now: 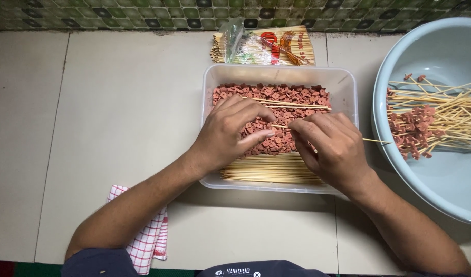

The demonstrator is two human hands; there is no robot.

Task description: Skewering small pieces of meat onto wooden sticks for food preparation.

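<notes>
Both hands [281, 136] over tub [348, 82] centre; skewer [376, 140] overhangs right rim.

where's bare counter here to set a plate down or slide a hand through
The widest bare patch of counter lies left of the clear tub, above the checked cloth. A smaller strip runs along the tub's near edge. It is crowded on the right, where the blue basin nearly meets the tub, and behind, by the skewer packet.

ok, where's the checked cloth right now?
Head view, lower left: the red-and-white checked cloth lies on the pale counter, partly under the left forearm, left of and below the clear plastic tub.
</notes>
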